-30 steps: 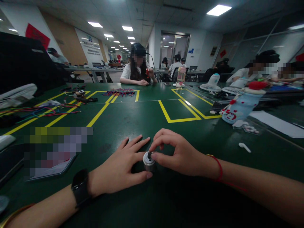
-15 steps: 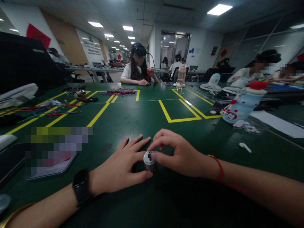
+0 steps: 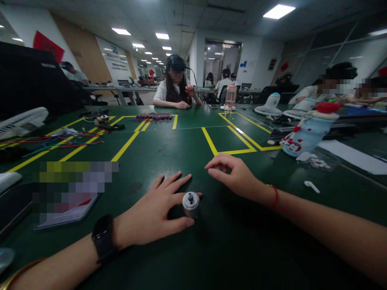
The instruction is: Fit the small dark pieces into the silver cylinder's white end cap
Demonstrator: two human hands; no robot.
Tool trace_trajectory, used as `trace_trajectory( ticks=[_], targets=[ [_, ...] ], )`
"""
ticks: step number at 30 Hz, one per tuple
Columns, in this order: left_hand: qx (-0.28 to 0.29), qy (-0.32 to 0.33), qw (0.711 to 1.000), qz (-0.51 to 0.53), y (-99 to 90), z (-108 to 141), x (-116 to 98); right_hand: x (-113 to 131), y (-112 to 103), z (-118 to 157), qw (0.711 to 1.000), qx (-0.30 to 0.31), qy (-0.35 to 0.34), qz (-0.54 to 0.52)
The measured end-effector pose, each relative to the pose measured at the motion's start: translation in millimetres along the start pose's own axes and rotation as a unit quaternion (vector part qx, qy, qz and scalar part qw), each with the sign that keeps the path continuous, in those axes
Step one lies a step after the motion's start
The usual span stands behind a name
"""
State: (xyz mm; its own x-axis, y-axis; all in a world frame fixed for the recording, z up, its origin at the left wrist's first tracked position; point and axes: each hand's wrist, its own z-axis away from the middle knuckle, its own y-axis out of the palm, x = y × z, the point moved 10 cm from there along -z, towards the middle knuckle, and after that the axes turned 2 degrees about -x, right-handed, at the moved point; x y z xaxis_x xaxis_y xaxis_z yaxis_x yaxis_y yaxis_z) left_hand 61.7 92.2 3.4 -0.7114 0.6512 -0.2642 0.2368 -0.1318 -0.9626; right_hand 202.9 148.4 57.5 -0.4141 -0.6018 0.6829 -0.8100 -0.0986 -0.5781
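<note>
A small silver cylindrical motor (image 3: 191, 210) stands upright on the green table, with a short shaft and dark holes on its top face. My left hand (image 3: 159, 207) lies flat around it, thumb against the near side and index finger passing behind, so the motor is held between them. The other fingers are spread on the table. Beyond the motor and to its right, my right hand (image 3: 237, 173) hovers with loosely curled fingers. Its thumb and index tips are slightly apart, and I see nothing between them.
Left of my hands lies a flat sheet or pouch (image 3: 87, 209), partly blurred. Loose wires (image 3: 66, 141) and a wire bundle (image 3: 154, 117) lie farther back. On the right are a blue bottle (image 3: 311, 133), a white earbud (image 3: 312, 187) and paper (image 3: 356, 157). A person (image 3: 175, 86) sits opposite.
My right hand has let go of the motor's top and moved away to the right and slightly back. The left hand and the motor have stayed in place.
</note>
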Motion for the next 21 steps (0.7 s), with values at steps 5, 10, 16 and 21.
trace_trajectory(
  ticks=[5,10,16,21],
  targets=[
    [0.007,-0.003,1.0,-0.005,0.7,1,2,-101,-46,-11,0.981,-0.102,0.165,-0.016],
    [0.007,-0.003,1.0,-0.002,1.2,0,2,-117,-51,-13,0.979,-0.099,0.179,-0.017],
    [-0.001,0.001,1.0,0.006,0.8,-1,2,-101,-35,-12,0.989,-0.035,0.143,0.027],
    [-0.001,0.0,1.0,0.008,-0.8,0,1,-68,-23,-10,0.993,-0.006,0.096,0.073]
  ],
)
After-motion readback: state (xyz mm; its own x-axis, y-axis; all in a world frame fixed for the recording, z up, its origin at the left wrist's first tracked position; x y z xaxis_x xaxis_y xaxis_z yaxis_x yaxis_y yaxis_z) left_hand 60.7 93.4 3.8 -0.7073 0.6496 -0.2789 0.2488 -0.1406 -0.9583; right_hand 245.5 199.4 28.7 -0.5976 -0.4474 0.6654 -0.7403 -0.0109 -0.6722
